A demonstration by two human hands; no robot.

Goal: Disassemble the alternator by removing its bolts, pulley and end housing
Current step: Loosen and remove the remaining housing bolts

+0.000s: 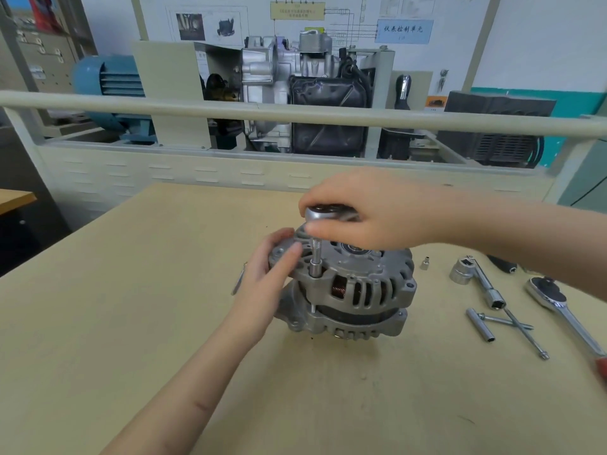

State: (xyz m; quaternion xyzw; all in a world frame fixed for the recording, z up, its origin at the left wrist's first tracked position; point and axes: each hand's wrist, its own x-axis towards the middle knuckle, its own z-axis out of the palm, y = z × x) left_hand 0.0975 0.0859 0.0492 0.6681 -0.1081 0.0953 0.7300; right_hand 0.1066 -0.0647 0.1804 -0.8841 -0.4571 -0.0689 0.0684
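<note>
Alternator [348,287]: stands on end near the middle of the table [131,290], ribbed end housing [358,280] uppermost and seated on the lower half. No pulley shows on the upper face; whether one sits underneath cannot be told.

Progress: judged early to middle. The housing halves are not yet parted. One long through bolt [507,320] lies loose on the table to the right, so at least one appears to be out; a ratchet with extension and socket [316,257] stands upright on a bolt at the housing's near-left edge. Remaining bolts and housing separation are left.

Left hand [269,274]: palm against the alternator's left flank, thumb and fingers curled round the housing rim, steadying it; forearm reaching in from lower left.

Right hand [371,215]: above the alternator, fingers wrapped round the ratchet head [323,213]; forearm entering from the right, roughly level.

Loose tools, right of the alternator: small socket [425,263], large socket on a bar [460,272], tube socket [480,325], second ratchet [555,300].
</note>
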